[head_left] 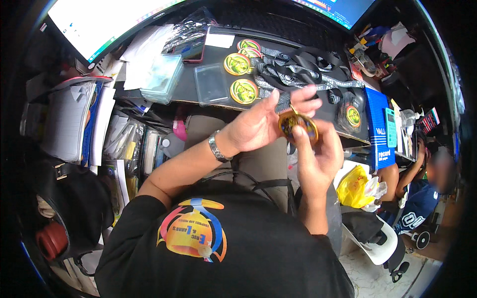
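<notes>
A round gold-rimmed medal point(299, 127) is pinched between the thumb and fingers of my right hand point(320, 161). A grey ribbon point(283, 103) rises from the medal's top. Beside the medal, my left hand point(251, 123) is open, its thumb and fingers spread around the ribbon without clearly gripping it. Beyond my hands, several medals with green and yellow faces point(237, 64) lie on the black desk, their black and grey printed ribbons point(298, 72) stretched to the right. Another medal point(353, 116) sits in clear plastic near the desk's right edge.
A clear plastic case point(210, 84) and stacked clear cases point(162, 79) lie left of the medals. A blue record book point(380, 129) with a teal calculator point(390, 128) is at right, near a yellow plastic bag point(355, 186). Another person point(422, 198) is at far right.
</notes>
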A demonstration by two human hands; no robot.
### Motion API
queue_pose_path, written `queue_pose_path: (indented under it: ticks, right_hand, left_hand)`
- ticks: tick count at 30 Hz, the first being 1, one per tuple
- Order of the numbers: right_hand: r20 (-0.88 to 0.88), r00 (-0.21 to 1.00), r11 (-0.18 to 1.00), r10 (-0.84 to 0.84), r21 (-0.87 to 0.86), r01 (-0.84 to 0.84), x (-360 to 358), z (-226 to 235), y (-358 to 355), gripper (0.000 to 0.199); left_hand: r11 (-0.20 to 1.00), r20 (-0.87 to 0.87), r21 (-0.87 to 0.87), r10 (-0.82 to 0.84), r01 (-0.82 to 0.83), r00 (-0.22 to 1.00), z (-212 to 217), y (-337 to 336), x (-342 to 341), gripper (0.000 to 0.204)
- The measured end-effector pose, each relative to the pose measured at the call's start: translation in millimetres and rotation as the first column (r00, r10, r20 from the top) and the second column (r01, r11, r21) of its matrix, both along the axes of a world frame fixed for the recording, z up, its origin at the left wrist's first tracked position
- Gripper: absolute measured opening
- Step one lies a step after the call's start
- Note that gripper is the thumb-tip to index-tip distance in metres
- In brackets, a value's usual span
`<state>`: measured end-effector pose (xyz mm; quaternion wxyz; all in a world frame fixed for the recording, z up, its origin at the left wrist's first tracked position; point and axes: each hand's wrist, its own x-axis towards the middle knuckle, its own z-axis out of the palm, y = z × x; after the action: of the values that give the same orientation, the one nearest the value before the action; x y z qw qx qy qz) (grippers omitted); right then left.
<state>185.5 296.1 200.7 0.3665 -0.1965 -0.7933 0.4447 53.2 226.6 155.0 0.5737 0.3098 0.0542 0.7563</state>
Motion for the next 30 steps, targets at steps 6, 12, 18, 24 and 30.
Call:
queue_pose_path:
  ticks: [6, 12, 18, 24, 30]
  right_hand:
    - [-0.264, 0.960, 0.736, 0.094, -0.631, -0.245, 51, -36, 27, 0.018]
    - [-0.198, 0.979, 0.618, 0.044, -0.765, -0.182, 114, -53, 77, 0.027]
    - [-0.004, 0.998, 0.752, 0.059, -0.657, -0.047, 143, -50, 104, 0.037]
    - [0.341, 0.926, 0.780, 0.164, -0.619, 0.090, 123, -69, 96, 0.029]
    - [0.547, 0.794, 0.854, 0.266, -0.516, 0.069, 81, -139, 85, 0.023]
  left_hand:
    - [0.970, -0.095, 0.169, 0.194, -0.176, 0.976, 53, -4, -31, 0.045]
    - [0.915, -0.049, 0.262, 0.328, -0.305, 0.943, 73, -38, -57, 0.019]
    - [0.867, 0.145, 0.182, 0.443, -0.464, 0.885, 84, -74, -77, 0.018]
    - [0.670, 0.054, -0.039, 0.742, -0.741, 0.668, 74, -87, -69, 0.027]
    - [0.223, -0.368, 0.017, 0.908, -0.975, 0.202, 67, -84, -39, 0.033]
